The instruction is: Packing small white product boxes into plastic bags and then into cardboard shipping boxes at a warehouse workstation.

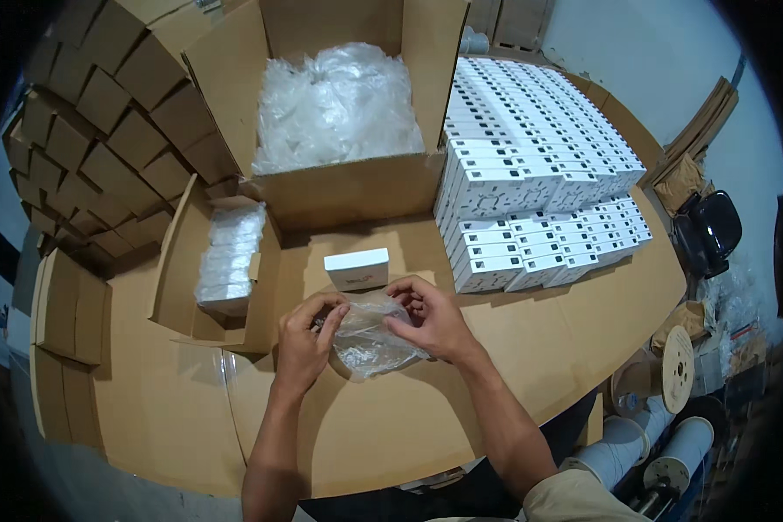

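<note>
A clear plastic bag (367, 344) hangs between my two hands, just above the cardboard-covered table. My left hand (309, 335) pinches its left upper edge between thumb and fingers. Its right upper edge is gripped by my right hand (433, 322), thumb against curled fingers. Right behind the bag a small white box (357, 269) stands on the table, apart from both hands. To the left, an open carton (172, 270) holds a row of white boxes wrapped in clear plastic (231, 252).
A large open carton (339, 191) full of clear bags (339, 109) stands at the back. Stacked white boxes (531, 191) fill the back right. Folded brown cartons (104, 148) pile up at the left. Spools (677, 370) and a black chair (709, 233) are beyond the table's right edge.
</note>
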### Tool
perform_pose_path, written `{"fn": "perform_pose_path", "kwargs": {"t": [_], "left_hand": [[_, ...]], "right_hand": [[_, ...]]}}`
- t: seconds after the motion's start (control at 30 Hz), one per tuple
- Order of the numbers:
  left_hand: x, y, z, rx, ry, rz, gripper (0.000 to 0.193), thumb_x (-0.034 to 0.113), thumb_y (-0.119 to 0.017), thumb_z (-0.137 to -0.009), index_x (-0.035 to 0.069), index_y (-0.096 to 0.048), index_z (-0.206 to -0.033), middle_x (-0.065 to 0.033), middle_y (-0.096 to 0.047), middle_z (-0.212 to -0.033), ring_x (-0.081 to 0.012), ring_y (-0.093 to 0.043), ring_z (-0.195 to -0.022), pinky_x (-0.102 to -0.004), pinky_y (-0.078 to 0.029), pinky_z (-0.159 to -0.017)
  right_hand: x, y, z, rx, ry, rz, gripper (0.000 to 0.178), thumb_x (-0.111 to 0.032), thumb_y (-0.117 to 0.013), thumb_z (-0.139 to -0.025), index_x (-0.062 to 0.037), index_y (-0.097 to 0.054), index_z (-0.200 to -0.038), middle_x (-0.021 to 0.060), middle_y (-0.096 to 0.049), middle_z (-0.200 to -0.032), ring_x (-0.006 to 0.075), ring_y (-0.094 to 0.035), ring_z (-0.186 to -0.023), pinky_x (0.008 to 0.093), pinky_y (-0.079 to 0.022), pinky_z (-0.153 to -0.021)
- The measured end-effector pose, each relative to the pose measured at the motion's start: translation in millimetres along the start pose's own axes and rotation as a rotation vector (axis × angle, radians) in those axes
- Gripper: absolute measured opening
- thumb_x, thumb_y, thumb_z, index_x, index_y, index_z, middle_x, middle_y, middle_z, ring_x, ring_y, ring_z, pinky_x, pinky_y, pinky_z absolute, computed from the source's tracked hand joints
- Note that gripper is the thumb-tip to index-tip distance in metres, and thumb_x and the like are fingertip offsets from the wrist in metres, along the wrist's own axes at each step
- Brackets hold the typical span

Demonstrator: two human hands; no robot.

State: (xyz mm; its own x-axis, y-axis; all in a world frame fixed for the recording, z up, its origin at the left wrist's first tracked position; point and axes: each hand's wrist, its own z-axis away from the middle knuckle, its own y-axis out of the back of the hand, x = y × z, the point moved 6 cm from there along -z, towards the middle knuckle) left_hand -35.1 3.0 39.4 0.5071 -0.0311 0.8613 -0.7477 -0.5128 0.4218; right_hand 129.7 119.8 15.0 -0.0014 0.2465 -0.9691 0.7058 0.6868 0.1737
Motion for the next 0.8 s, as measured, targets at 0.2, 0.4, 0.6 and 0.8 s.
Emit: {"fn": "perform_pose_path", "kwargs": {"t": [0.2,0.4,0.6,0.8], "left_hand": [[-30,-22,8,0.164,0.226,0.525,0.034,0.008,-0.068,-0.097,-0.001,-0.051,-0.125,-0.0068,-0.067,-0.103,-0.0103,-0.062,-0.089,-0.0241,-0.05,-0.078],[-39,-31,19,0.116,0.292,0.433,0.018,0.009,-0.065,-0.099,-0.001,-0.056,-0.11,-0.0009,-0.06,-0.083,-0.0037,-0.053,-0.075,-0.0204,-0.042,-0.063],[-21,-23,17,0.16,0.121,0.244,0.012,0.008,-0.065,-0.099,-0.002,-0.059,-0.1,0.0022,-0.055,-0.069,-0.0025,-0.046,-0.062,-0.0214,-0.036,-0.052],[-23,-13,15,0.181,0.073,0.2,0.012,0.01,-0.064,-0.1,-0.002,-0.06,-0.101,0.0021,-0.055,-0.067,-0.0035,-0.047,-0.06,-0.0219,-0.038,-0.052]], "right_hand": [[5,3,-8,0.159,0.017,-0.011,0.013,-0.003,-0.066,-0.093,0.0025,-0.063,-0.104,0.0086,-0.071,-0.083,0.0119,-0.069,-0.077,0.0275,-0.054,-0.067],[0,9,-7,0.256,0.03,0.024,0.015,-0.011,-0.06,-0.1,0.0027,-0.065,-0.101,0.0072,-0.07,-0.08,0.0113,-0.066,-0.073,0.0286,-0.052,-0.065],[-1,24,-5,0.339,0.015,-0.069,0.025,-0.021,-0.053,-0.106,0.0015,-0.065,-0.104,0.0021,-0.065,-0.08,0.0093,-0.058,-0.071,0.0276,-0.049,-0.065],[1,12,-5,0.358,-0.062,-0.342,0.023,-0.021,-0.054,-0.106,0.0008,-0.061,-0.109,0.0011,-0.064,-0.084,0.0068,-0.057,-0.074,0.0244,-0.049,-0.065]]}}
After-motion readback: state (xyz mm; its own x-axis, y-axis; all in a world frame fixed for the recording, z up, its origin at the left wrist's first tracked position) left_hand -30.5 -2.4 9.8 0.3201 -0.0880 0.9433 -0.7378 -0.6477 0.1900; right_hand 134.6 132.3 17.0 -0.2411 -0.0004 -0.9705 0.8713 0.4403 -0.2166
